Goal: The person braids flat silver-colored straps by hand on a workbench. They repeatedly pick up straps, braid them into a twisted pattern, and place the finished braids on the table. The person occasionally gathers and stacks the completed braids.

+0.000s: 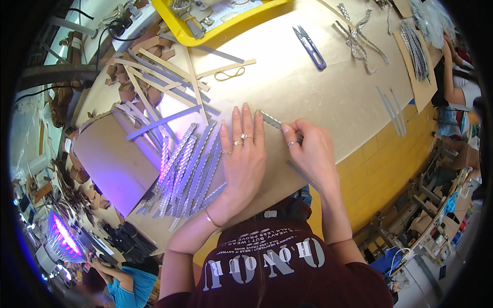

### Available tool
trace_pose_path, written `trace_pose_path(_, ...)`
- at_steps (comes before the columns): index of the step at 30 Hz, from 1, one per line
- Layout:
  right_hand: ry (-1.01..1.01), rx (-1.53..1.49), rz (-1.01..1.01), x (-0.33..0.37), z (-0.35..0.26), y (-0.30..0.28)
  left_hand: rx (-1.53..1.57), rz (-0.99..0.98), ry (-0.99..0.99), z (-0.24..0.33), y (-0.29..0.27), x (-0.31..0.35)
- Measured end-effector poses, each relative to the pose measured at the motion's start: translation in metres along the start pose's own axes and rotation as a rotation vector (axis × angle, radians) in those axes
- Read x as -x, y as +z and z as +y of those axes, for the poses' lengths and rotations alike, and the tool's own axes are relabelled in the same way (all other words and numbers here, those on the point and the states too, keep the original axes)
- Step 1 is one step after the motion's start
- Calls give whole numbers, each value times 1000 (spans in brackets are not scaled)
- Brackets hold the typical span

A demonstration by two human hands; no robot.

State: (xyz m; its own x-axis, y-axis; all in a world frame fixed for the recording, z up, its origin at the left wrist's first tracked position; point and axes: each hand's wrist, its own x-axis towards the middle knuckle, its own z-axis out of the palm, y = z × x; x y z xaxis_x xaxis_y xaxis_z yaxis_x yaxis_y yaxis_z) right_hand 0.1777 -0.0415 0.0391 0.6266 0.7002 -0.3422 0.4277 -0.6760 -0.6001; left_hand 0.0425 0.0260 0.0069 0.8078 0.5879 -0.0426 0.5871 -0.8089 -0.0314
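Observation:
My left hand (244, 154) lies flat on the tabletop, fingers stretched and slightly apart, with rings on them. My right hand (310, 146) is closed in a pinch on the near end of a narrow silver-grey braided strip (271, 119). The strip's far end reaches the fingertips of my left hand; whether a finger presses on it I cannot tell. Beside my left hand, on its left, several similar grey and silver braided strips (192, 169) lie in a loose row. A short plain grey strip (300, 173) lies under my right wrist near the table edge.
Small purple-handled thread snips (310, 49) lie at the far side. A yellow tray (226, 33) holds small items. Loose tan and grey strips (169, 84) pile up at the left, near a brown card piece (113, 154). More braided strips (359, 38) lie far right; people sit at both sides.

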Motion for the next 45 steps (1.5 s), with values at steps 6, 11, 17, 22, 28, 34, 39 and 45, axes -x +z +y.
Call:
trace_pose_path(6,18,37,2,1,1,2,173,19,100,3,4,6)
trace_pose_path(11,-10,3,40,2,6,4,467,-107,167,5,13,6)
trace_pose_path(17,63,-38,0,16,25,-13,414,-126,183,1,14,7)
trace_pose_path(22,105,-109,-7,22,32,-19,385,-144,199,1,9,5)
trace_pose_path(28,96,-88,-12,21,30,-19,467,-193,215,-4,3,3)
trace_pose_path(34,81,-78,18,21,30,-18,425,-169,263,-4,1,1)
trace_pose_path(39,72,-70,36,19,31,-15,349,-162,304,1,0,1)
trace_pose_path(45,123,-41,56,28,41,-21,477,-164,247,6,-2,2)
